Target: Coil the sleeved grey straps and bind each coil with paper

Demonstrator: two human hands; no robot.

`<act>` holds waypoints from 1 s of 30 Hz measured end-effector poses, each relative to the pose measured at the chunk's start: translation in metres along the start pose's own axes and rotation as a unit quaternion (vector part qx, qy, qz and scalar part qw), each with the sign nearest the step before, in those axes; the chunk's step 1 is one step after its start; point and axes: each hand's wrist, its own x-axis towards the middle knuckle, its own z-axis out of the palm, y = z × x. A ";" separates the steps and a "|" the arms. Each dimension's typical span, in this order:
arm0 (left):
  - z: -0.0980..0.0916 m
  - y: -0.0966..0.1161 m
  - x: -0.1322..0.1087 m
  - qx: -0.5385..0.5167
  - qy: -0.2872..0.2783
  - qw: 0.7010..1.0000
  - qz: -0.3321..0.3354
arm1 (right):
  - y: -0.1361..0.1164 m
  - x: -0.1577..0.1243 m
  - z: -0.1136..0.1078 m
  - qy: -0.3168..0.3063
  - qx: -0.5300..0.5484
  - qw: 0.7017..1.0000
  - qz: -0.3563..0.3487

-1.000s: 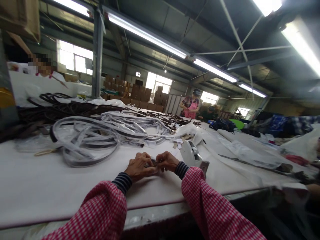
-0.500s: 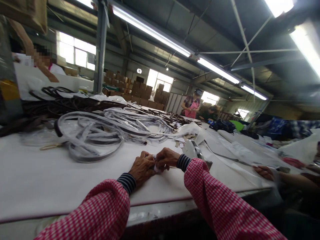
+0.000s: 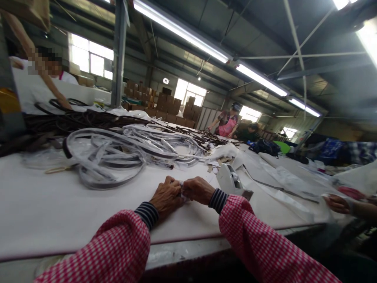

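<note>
Near the front of the white-covered table, my left hand [image 3: 166, 197] and my right hand [image 3: 200, 190] meet. Both are closed, with fingertips pinching a small crumpled piece of clear plastic [image 3: 183, 193] between them. The fingers cover most of this piece, and whatever it may wrap is hidden. Just right of my right hand stands a pale tape dispenser [image 3: 225, 176]. Beyond my left hand lie coiled dark strips in clear plastic sleeves [image 3: 110, 183].
Loose dark strips [image 3: 88, 120] are heaped at the back left. White sheets [image 3: 273, 182] lie to the right, where another person's hand [image 3: 337, 203] holds plastic. A person in a pink apron [image 3: 227, 126] stands at the far end. Another person's arm reaches in at left.
My hands stay together on the plastic, the right one turning slightly so its fingers lie flatter. The co-worker's hand at right has shifted right, and the view has turned a little.
</note>
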 end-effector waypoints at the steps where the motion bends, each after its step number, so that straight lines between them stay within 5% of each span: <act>1: 0.001 0.000 0.000 -0.003 0.001 1.000 -0.003 | -0.004 -0.002 0.003 0.012 -0.029 0.999 -0.002; 7: 0.004 -0.001 -0.001 -0.029 0.017 0.999 -0.023 | -0.014 -0.011 0.020 0.059 -0.128 0.990 -0.015; 15: -0.003 -0.007 0.004 -0.149 0.068 0.985 -0.061 | -0.016 -0.020 0.016 0.128 -0.134 0.982 -0.044; 22: -0.017 -0.018 0.004 -0.331 0.115 0.928 -0.124 | -0.016 -0.005 0.032 0.305 -0.073 0.948 -0.056; 30: -0.016 -0.013 0.002 -0.445 0.122 0.876 -0.137 | -0.013 0.007 0.041 0.342 -0.111 0.932 -0.035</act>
